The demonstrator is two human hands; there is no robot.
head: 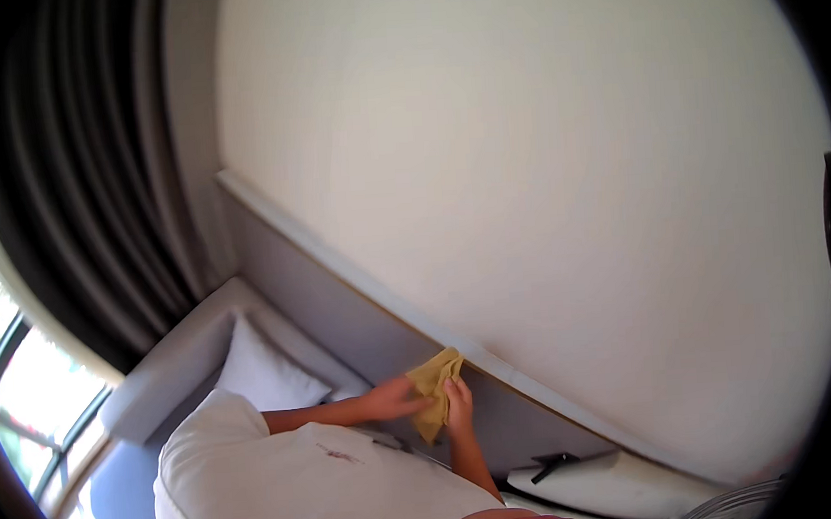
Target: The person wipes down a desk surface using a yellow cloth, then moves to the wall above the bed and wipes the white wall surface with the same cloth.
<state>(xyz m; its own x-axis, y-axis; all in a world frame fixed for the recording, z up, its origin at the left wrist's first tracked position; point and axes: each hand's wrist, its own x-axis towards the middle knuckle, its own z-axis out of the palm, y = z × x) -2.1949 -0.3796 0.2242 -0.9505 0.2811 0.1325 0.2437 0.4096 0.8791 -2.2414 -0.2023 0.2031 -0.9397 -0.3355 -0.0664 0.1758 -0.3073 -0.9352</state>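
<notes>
A crumpled yellow cloth (434, 383) is held up in front of me, close to the edge of a narrow wall ledge (390, 311). My right hand (459, 405) grips the cloth from the right, its thumb pressed on the fabric. From the left, my left hand (394, 398) reaches across with its fingers on the cloth, slightly blurred. A lower corner of the cloth hangs down between the two hands. Whether the cloth touches the ledge, I cannot tell.
Below the ledge runs a grey panel (331, 286). At left stand a grey sofa (172, 360) with a white cushion (268, 361), a dark curtain (89, 172) and a window (38, 382). At lower right, a black object (553, 465) lies on a white surface (615, 486).
</notes>
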